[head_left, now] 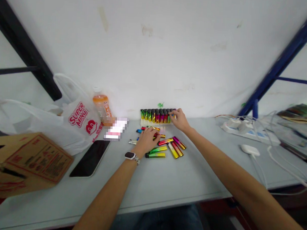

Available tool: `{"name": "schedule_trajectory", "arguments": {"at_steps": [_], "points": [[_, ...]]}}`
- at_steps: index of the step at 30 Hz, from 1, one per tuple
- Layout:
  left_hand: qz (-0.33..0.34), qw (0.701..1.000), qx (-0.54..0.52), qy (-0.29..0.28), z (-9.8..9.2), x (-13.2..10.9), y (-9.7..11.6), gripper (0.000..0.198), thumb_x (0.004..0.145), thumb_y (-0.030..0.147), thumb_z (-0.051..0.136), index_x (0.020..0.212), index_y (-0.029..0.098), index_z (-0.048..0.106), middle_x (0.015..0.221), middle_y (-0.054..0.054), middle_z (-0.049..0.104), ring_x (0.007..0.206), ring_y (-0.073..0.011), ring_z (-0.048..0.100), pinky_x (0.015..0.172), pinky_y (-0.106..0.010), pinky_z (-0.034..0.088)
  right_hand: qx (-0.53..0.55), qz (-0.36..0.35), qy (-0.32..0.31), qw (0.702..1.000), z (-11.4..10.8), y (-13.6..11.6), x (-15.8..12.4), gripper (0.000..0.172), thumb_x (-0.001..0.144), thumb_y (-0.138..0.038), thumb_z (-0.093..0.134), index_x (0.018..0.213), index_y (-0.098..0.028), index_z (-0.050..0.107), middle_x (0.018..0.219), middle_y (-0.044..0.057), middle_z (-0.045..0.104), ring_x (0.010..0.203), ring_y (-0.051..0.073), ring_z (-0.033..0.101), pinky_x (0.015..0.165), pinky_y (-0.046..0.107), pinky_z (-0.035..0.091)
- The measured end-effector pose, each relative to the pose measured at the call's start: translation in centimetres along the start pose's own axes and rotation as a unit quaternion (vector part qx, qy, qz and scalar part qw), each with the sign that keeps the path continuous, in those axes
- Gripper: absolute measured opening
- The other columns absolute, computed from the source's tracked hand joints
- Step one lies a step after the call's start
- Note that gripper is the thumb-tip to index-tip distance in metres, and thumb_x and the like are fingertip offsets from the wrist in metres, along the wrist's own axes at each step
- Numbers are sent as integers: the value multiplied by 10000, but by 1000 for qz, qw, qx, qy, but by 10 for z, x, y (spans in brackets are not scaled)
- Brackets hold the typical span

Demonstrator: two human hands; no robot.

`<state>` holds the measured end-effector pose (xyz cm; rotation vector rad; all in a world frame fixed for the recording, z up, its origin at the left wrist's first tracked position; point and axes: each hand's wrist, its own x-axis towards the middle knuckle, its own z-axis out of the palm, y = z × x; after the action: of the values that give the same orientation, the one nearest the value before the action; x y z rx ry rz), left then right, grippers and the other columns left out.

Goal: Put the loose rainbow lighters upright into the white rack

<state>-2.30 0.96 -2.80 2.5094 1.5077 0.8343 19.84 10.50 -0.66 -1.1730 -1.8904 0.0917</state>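
Observation:
A pale tray by the wall holds rows of upright, metallic-coloured lighters with black tops. At its right end is my right hand, thumb and fingertips pinched around the top of a lighter there, mostly hidden by the fingers. Palm down in front of the tray, my left hand bends its fingers over several loose lighters; a red and yellow lighter shows between its thumb and fingers. More loose lighters lie to its right, among them a red one, a green one and a purple one.
On the left stand a cardboard box, a white plastic bag and an orange drink bottle. A black phone and a blurred bright screen lie nearby. A power strip, white charger and cables occupy the right.

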Motion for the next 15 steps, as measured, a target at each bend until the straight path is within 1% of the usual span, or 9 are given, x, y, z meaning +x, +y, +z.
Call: {"name": "schedule_trajectory", "arguments": {"at_steps": [2, 5, 8, 10, 11, 12, 13, 15], "points": [[-4, 1000, 3, -5, -1, 0, 1, 183, 931, 323, 546, 962, 205, 682, 1049, -85, 654, 1039, -258, 567, 946, -425, 462, -1, 7, -14, 1000, 0, 0, -7, 360, 846, -222, 571, 1171, -158, 713, 936, 72, 505, 840, 213, 535, 914, 401, 473], [-7, 1000, 10, -10, -2, 0, 2, 193, 935, 325, 539, 971, 200, 681, 1057, -89, 653, 1040, -261, 565, 933, -426, 464, -6, 17, -50, 999, -3, 0, -16, 508, 847, -213, 567, 1351, -174, 616, 950, 62, 481, 844, 208, 536, 942, 400, 467], [-5, 1000, 12, -12, -3, 0, 2, 194, 935, 324, 539, 968, 197, 682, 1058, -91, 655, 1033, -257, 564, 938, -426, 459, -13, 31, -83, 996, -8, -2, -23, 604, 858, -213, 553, 1460, -197, 504, 956, 51, 456, 861, 208, 538, 974, 406, 453], [-2, 1000, 10, -10, -4, 0, 2, 192, 936, 323, 540, 967, 199, 683, 1059, -88, 657, 1029, -253, 564, 937, -422, 458, -4, 25, -89, 996, -12, -5, -29, 666, 852, -198, 548, 1506, -215, 425, 981, 49, 450, 886, 209, 540, 987, 411, 447], [-1, 1000, 9, -8, -4, 0, 2, 191, 936, 323, 541, 969, 200, 683, 1057, -86, 658, 1028, -252, 564, 934, -421, 458, 5, 18, -87, 996, -14, -8, -32, 679, 846, -187, 546, 1510, -218, 408, 1002, 52, 454, 907, 211, 542, 989, 411, 446], [-1, 1000, 9, -6, -4, 0, 2, 190, 936, 323, 543, 970, 200, 683, 1054, -85, 660, 1027, -253, 563, 930, -421, 459, 16, 10, -83, 996, -16, -11, -36, 664, 838, -176, 546, 1490, -211, 424, 1026, 59, 462, 929, 212, 543, 985, 409, 448], [-1, 1000, 9, -5, -4, 0, 2, 190, 935, 322, 543, 973, 200, 683, 1051, -84, 662, 1026, -255, 564, 925, -423, 460, 26, 3, -82, 996, -19, -15, -40, 614, 830, -168, 549, 1439, -199, 478, 1046, 67, 473, 947, 214, 544, 976, 405, 451], [-3, 1000, 11, -2, -4, -1, 2, 188, 933, 318, 546, 976, 197, 684, 1048, -85, 666, 1023, -262, 565, 912, -425, 463, 38, -11, -102, 994, -23, -24, -50, 433, 806, -161, 580, 1237, -177, 623, 1055, 79, 505, 976, 221, 541, 962, 400, 450]]}}
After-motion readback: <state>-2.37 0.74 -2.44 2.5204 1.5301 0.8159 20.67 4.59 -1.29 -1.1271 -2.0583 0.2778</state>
